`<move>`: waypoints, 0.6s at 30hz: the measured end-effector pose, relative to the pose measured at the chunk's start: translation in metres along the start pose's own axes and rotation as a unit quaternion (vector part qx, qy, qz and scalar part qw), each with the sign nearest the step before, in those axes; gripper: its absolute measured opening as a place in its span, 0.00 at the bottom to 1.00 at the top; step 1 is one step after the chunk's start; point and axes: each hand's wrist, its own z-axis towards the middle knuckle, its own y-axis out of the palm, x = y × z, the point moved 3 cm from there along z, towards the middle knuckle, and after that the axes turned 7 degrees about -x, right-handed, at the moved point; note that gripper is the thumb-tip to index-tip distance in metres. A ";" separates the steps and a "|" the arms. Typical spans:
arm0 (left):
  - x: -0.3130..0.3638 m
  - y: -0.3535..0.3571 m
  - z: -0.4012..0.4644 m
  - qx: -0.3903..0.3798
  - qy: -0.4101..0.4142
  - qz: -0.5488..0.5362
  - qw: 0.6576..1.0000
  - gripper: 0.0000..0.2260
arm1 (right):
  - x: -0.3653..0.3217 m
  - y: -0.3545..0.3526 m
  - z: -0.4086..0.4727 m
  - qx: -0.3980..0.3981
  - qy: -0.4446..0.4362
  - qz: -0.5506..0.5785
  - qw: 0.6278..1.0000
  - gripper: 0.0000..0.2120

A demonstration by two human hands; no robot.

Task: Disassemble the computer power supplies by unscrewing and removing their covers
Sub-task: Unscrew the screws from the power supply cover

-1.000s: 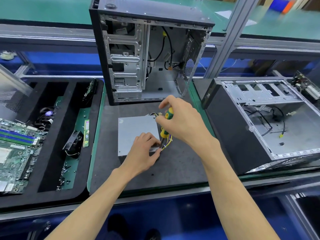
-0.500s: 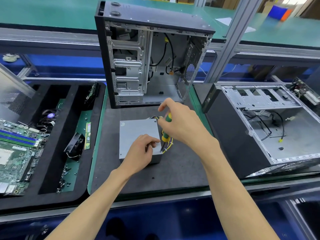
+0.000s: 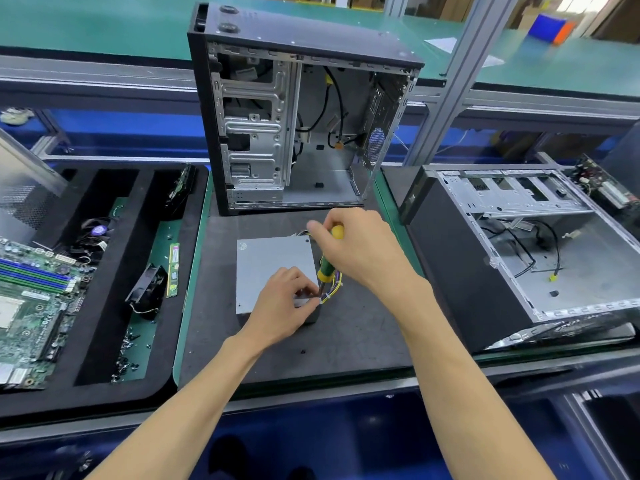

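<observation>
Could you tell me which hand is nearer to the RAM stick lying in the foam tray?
Left. The left hand rests on the power supply, right of the RAM stick; the right hand, gripping the screwdriver, is farther right.

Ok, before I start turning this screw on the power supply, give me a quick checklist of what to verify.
1. Screwdriver gripped by right hand: ok.
2. Power supply lying flat on the mat: ok.
3. Left hand steadying the near right corner: ok.
4. Tip seated in the screw head: cannot tell, hidden by the fingers.
5. Wire bundle clear of the shaft: not ok, it sits right against it.
</observation>
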 end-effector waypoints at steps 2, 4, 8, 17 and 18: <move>0.001 0.002 0.001 0.004 -0.002 0.009 1.000 0.04 | 0.000 0.000 -0.002 0.008 -0.010 0.005 1.000 0.08; 0.002 0.002 0.000 0.006 -0.002 0.014 1.000 0.06 | 0.001 0.000 -0.004 -0.005 -0.022 0.001 1.000 0.06; 0.002 0.001 -0.002 0.002 0.016 0.023 1.000 0.06 | 0.004 -0.003 -0.006 -0.036 0.010 -0.027 0.999 0.14; 0.002 0.000 -0.003 0.004 0.013 -0.007 1.000 0.09 | 0.008 -0.006 -0.009 -0.039 -0.019 -0.035 0.998 0.12; 0.002 0.000 -0.003 0.002 0.012 -0.006 1.000 0.08 | 0.008 -0.006 -0.009 -0.036 -0.014 -0.031 0.999 0.09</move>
